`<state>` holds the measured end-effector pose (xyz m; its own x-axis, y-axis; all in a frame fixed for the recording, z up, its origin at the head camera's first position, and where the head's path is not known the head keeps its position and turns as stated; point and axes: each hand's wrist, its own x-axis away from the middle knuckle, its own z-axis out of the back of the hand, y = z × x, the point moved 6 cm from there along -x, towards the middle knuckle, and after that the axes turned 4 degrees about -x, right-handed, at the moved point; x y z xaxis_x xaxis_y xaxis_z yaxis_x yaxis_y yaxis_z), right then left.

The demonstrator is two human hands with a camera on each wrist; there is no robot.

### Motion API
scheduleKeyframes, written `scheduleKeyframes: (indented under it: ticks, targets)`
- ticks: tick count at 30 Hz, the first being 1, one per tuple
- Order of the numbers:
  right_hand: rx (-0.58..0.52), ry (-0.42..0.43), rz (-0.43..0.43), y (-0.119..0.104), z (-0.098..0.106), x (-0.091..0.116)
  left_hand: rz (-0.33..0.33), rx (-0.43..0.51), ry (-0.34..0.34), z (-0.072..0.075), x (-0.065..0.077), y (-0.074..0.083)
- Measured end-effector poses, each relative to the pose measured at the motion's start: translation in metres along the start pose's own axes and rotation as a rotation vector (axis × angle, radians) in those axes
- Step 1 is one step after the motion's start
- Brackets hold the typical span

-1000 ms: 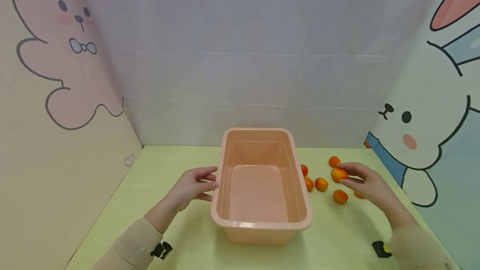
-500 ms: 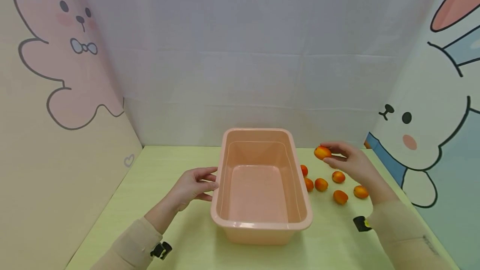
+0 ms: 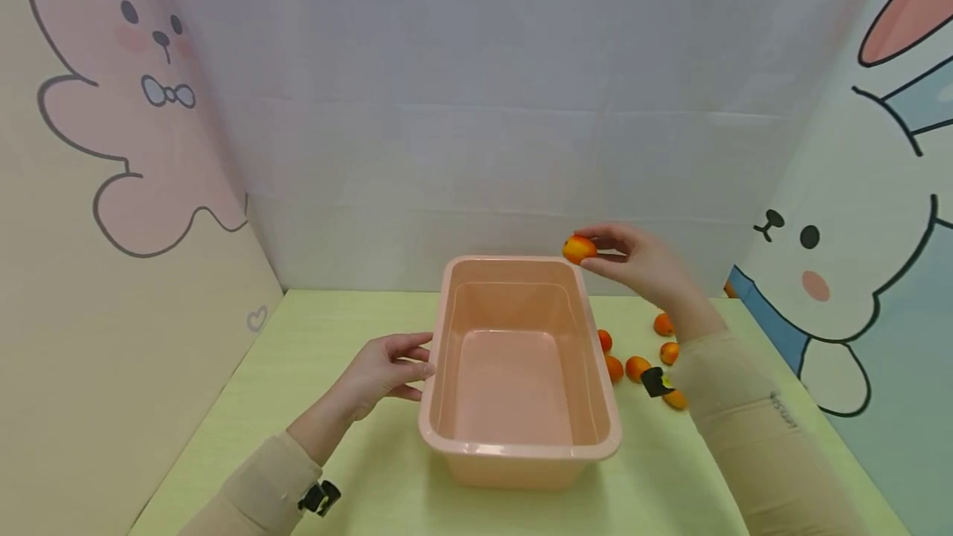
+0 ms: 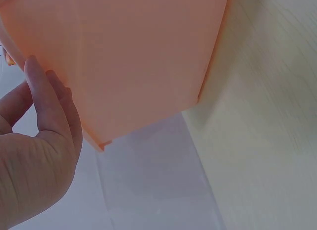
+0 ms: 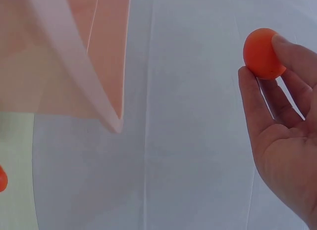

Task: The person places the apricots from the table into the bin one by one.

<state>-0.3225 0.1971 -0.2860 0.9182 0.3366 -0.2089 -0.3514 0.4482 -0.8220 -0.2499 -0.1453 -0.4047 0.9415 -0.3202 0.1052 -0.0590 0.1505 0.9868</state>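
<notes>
My right hand (image 3: 639, 265) pinches a small oval orange fruit (image 3: 579, 250) between thumb and fingertips, above the far right corner of a pink plastic basin (image 3: 519, 449). In the right wrist view the orange fruit (image 5: 264, 54) sits at the fingertips, apart from the basin's rim (image 5: 81, 67). My left hand (image 3: 383, 375) touches the basin's left side near the rim, its fingers loosely extended. The left wrist view shows the left hand (image 4: 44, 136) with fingertips against the basin's outer wall (image 4: 133, 57). The basin's inside holds nothing.
More orange fruits lie on the pale green table (image 3: 357, 470) right of the basin, among them one fruit (image 3: 637, 368) near its wall and another fruit (image 3: 669, 353) farther right. The right sleeve (image 3: 730, 387) partly covers them. A white wall stands behind.
My right hand has lifted an orange fruit from the pile on the right and carried it up and left to the basin's far corner. The left hand and basin stay in place.
</notes>
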Motion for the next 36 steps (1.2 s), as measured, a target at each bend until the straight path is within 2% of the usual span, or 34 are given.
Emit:
scheduleKeyframes:
  ticks: [6, 14, 24, 30, 36]
  targets:
    - [-0.124, -0.059, 0.068, -0.013, -0.025, -0.027, -0.003, 0.004, -0.004, 0.001, 0.0, 0.0]
    - [-0.212, -0.12, 0.081, -0.019, -0.064, -0.049, -0.002, -0.007, 0.005, -0.002, -0.001, -0.002]
    - [-0.218, -0.167, 0.003, -0.005, -0.105, -0.066, -0.005, -0.02, 0.005, 0.0, -0.002, 0.0]
    - [-0.247, -0.17, -0.043, 0.007, -0.122, -0.073, -0.004, -0.02, 0.003, 0.0, -0.001, 0.001]
    - [-0.22, -0.167, -0.099, 0.019, -0.136, -0.076, -0.004, -0.018, -0.003, 0.0, 0.0, 0.002]
